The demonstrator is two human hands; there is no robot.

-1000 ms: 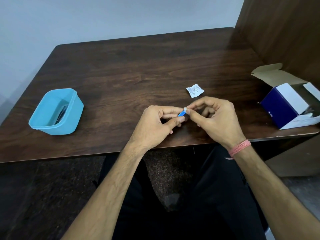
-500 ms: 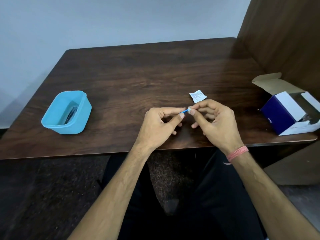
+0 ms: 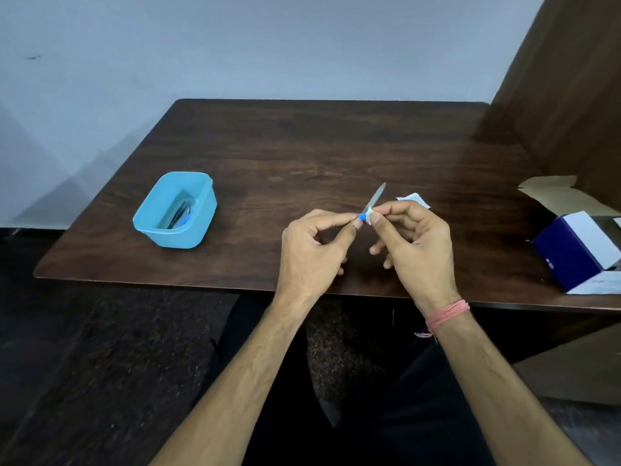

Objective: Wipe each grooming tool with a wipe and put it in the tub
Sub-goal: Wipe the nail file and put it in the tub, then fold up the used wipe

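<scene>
My left hand [image 3: 316, 243] is pinching the blue handle of a nail file [image 3: 373, 201] above the bench [image 3: 302, 146], its grey blade pointing up and away. My right hand [image 3: 411, 237] is pinching a small white wipe [image 3: 369, 216] round the file at the base of the blade. The blue tub [image 3: 198, 230] is sitting well apart to the left, holding dark tools [image 3: 179, 213]. A torn wrapper [image 3: 415, 198] is lying just beyond my right hand.

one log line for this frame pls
left hand pinches blue-handled nail file | right hand pinches wipe at file's base | tub holds tools | step: wiping
</scene>
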